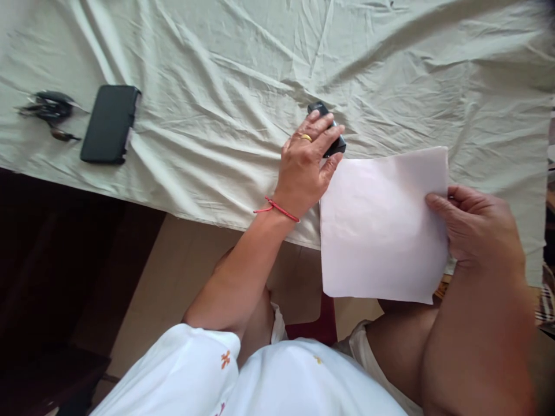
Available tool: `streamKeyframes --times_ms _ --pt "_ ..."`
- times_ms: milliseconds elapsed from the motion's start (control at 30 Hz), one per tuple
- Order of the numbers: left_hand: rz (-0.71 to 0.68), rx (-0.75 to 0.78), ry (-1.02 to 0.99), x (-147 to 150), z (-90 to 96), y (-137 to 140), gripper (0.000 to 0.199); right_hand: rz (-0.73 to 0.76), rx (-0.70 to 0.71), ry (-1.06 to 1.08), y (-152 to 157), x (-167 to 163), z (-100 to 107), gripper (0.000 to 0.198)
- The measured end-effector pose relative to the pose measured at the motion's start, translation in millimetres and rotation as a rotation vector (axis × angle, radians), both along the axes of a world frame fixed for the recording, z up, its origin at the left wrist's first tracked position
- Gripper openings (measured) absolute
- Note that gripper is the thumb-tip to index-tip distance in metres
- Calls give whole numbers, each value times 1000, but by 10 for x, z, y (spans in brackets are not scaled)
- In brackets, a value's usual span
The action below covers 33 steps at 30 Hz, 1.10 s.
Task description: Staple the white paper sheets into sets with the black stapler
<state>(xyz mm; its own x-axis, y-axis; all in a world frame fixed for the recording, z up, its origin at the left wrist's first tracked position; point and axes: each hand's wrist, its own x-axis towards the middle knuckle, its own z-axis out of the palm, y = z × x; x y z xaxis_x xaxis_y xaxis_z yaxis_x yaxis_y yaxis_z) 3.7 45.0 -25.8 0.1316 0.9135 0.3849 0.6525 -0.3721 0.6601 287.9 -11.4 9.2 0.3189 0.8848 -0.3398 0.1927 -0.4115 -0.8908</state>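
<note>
My right hand [477, 222] pinches the right edge of white paper [384, 225], thumb on top and the other fingers underneath. I cannot tell how many sheets there are. The paper lies partly over the table's front edge, its lower part hanging toward my lap. My left hand [310, 153] rests over a small black device [317, 107] at the paper's upper left corner. Its fingers lie across the top and its thumb is at the near end. Much of the device is hidden, so I cannot make out its kind.
A wrinkled pale cloth [208, 115] covers the table. To the left lies a black phone [110, 124], with a dark bunch of what look like keys [52, 107] beyond it. Below the table's front edge are my legs and a red seat edge [318, 326].
</note>
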Motion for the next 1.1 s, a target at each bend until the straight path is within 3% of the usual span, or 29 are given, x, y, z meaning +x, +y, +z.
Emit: streamKeyframes --times_ms 233,600,867,1100 --pt "-156 -39 -18 -157 26 98 47 -29 3 -2 0 -22 31 27" --pt "-210 -61 -90 -195 79 73 42 -52 4 -33 1 -51 51 25" --pt "-127 -203 -175 -122 207 -1 41 -102 16 -12 23 -91 57 26" --pt "-121 -205 -166 -115 164 -32 50 -97 26 9 20 -79 64 27"
